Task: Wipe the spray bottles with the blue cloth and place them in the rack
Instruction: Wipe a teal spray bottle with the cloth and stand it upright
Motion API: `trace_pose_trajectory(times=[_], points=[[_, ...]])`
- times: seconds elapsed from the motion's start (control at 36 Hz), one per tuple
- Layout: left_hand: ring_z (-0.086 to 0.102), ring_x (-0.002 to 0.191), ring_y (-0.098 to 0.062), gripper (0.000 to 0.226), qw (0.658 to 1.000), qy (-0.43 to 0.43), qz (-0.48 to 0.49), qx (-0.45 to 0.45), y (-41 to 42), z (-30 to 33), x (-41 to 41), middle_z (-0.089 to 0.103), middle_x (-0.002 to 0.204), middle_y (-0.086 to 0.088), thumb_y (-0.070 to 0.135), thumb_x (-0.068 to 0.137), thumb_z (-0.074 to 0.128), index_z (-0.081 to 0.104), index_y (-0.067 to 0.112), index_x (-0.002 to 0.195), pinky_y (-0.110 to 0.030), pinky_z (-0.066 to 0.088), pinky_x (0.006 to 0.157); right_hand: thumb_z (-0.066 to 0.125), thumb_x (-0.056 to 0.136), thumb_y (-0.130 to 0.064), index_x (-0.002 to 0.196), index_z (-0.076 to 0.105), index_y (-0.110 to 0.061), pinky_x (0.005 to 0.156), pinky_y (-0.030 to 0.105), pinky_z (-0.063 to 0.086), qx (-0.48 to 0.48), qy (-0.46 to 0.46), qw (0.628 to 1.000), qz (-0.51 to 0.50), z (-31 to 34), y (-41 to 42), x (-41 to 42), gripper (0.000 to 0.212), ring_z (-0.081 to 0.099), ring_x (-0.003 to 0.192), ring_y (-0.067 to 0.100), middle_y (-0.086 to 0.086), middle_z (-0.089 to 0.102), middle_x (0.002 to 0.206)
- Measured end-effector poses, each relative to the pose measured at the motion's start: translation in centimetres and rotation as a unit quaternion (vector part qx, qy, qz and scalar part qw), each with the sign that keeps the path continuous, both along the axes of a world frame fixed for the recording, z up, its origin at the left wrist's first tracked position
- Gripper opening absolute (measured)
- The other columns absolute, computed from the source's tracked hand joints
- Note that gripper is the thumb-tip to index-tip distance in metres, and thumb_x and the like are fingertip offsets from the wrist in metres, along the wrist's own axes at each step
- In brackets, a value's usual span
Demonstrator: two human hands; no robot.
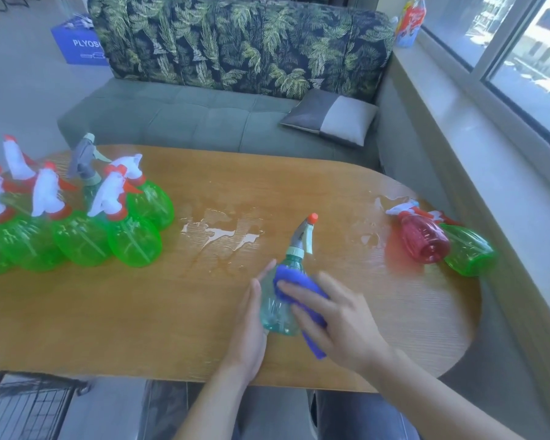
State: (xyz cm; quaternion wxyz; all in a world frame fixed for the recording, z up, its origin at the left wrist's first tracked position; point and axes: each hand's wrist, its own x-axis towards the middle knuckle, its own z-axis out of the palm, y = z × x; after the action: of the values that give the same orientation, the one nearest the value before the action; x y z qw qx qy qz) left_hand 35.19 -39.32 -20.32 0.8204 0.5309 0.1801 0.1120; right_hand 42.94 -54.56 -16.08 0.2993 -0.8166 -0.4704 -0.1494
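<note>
A pale teal spray bottle with a grey trigger and orange nozzle stands on the wooden table near its front edge. My left hand holds the bottle's left side. My right hand presses the blue cloth against the bottle's right side, fingers spread over the cloth. Several green spray bottles with white and red triggers stand grouped at the table's left. A red bottle and a green bottle lie on their sides at the right end.
Water puddles spread over the table's middle. A black wire rack sits on the floor at the lower left. A green sofa with a cushion runs behind the table, and a window ledge lines the right.
</note>
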Motion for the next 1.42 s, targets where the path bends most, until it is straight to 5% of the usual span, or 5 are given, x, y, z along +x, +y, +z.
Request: trace_pose_trajectory(times=[0.17, 0.53, 0.86, 1.25, 1.42], points=[[0.058, 0.145, -0.019, 0.054, 1.0, -0.002, 0.0, -0.009, 0.2, -0.2, 0.2, 0.062, 0.155, 0.006, 0.061, 0.11, 0.033, 0.056, 0.039, 0.154, -0.047, 0.049, 0.114, 0.042, 0.108, -0.047, 0.142, 0.059, -0.036, 0.055, 0.034, 0.053, -0.006, 0.086, 0.991, -0.106, 0.0, 1.9, -0.1, 0.039, 0.046, 0.071, 0.005, -0.013, 0.044, 0.096], [0.067, 0.134, -0.032, 0.054, 0.999, -0.002, -0.007, -0.044, 0.5, -0.3, 0.1, 0.068, 0.147, -0.006, 0.06, 0.111, 0.025, 0.056, 0.044, 0.152, -0.05, 0.051, 0.11, 0.058, 0.1, -0.029, 0.127, 0.073, -0.031, 0.049, 0.025, 0.04, -0.068, -0.103, 0.986, 0.115, -1.4, 0.0, -2.1, 0.032, 0.049, 0.076, 0.014, -0.004, 0.052, 0.094], [0.061, 0.141, -0.018, 0.055, 0.999, 0.004, -0.003, -0.039, 0.3, -0.3, 0.3, 0.066, 0.151, 0.004, 0.053, 0.113, 0.024, 0.053, 0.035, 0.155, -0.042, 0.051, 0.107, 0.039, 0.107, -0.055, 0.142, 0.06, -0.041, 0.062, 0.023, 0.048, 0.031, 0.156, 0.981, -0.107, -0.6, 2.5, 0.6, 0.043, 0.052, 0.068, 0.006, -0.016, 0.043, 0.091], [0.065, 0.136, -0.033, 0.058, 0.998, 0.014, 0.002, -0.061, 0.6, -0.1, 0.2, 0.067, 0.148, -0.009, 0.057, 0.111, 0.023, 0.054, 0.035, 0.155, -0.051, 0.05, 0.112, 0.055, 0.104, -0.031, 0.132, 0.07, -0.031, 0.052, 0.026, 0.044, -0.06, -0.079, 0.989, 0.109, -0.9, 0.5, -1.2, 0.032, 0.05, 0.076, 0.015, -0.006, 0.046, 0.097], [0.063, 0.139, -0.027, 0.06, 0.998, 0.023, 0.018, -0.051, 0.1, 0.6, 0.1, 0.068, 0.148, -0.005, 0.06, 0.109, 0.027, 0.056, 0.031, 0.153, -0.044, 0.051, 0.107, 0.054, 0.106, -0.041, 0.136, 0.066, -0.037, 0.062, 0.018, 0.039, 0.062, 0.065, 0.996, -0.021, -1.0, -0.2, -1.4, 0.033, 0.041, 0.073, 0.003, -0.012, 0.039, 0.092]])
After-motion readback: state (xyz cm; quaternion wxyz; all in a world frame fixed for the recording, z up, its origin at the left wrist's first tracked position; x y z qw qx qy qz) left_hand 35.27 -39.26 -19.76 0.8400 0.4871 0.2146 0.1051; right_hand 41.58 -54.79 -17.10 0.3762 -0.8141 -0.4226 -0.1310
